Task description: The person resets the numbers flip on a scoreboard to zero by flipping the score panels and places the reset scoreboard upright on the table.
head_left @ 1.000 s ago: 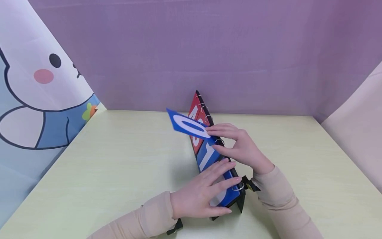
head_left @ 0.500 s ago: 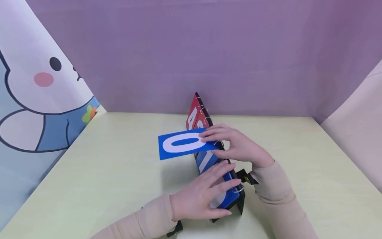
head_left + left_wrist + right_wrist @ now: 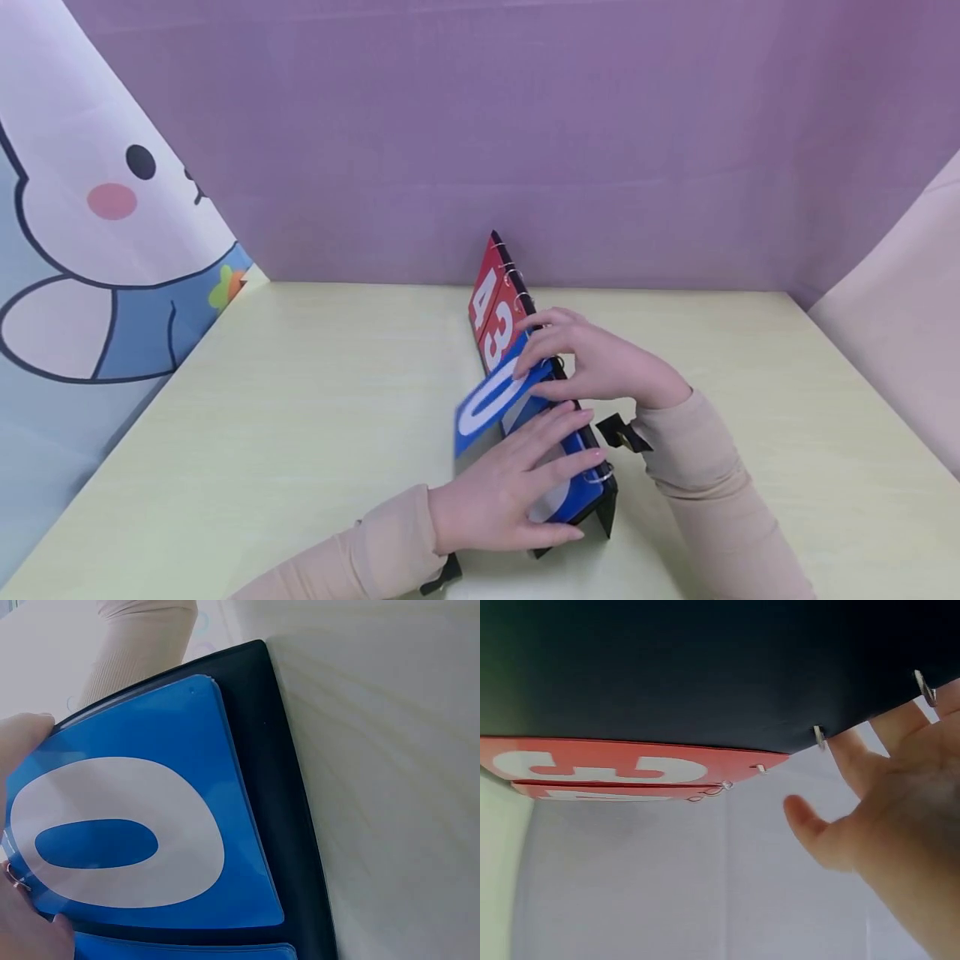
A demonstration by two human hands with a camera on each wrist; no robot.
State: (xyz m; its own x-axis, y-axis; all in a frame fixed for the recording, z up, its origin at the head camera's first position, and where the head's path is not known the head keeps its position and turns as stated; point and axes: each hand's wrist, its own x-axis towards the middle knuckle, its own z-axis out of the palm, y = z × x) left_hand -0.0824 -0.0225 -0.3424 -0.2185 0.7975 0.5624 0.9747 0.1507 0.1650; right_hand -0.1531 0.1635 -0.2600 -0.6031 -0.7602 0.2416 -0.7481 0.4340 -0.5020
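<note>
A black tabletop flip scoreboard (image 3: 604,492) stands slanting away from me, with red and blue number cards hung on metal rings along its top edge. My left hand (image 3: 510,492) lies over the nearest blue card (image 3: 172,712), which shows a white 0, fingers spread toward the rings. Further along, my right hand (image 3: 600,358) reaches over the top edge. Its bent fingers touch another blue card (image 3: 468,421) marked 0, which slants out from the board, and its thumb is by that card's near edge. The right wrist view shows its fingers passing over the top edge between rings.
Red cards (image 3: 487,300) showing 4 and 3 hang at the board's far end. A purple cloth (image 3: 480,142) forms the back wall behind the pale table (image 3: 337,400). A cartoon-printed cloth (image 3: 67,233) hangs at the left, and a pale one (image 3: 900,317) at the right.
The blue 0 card has swung down on its rings toward the board's front, uncovering the red 3. My right fingers have curled down with it; the left hand has stayed in place.
</note>
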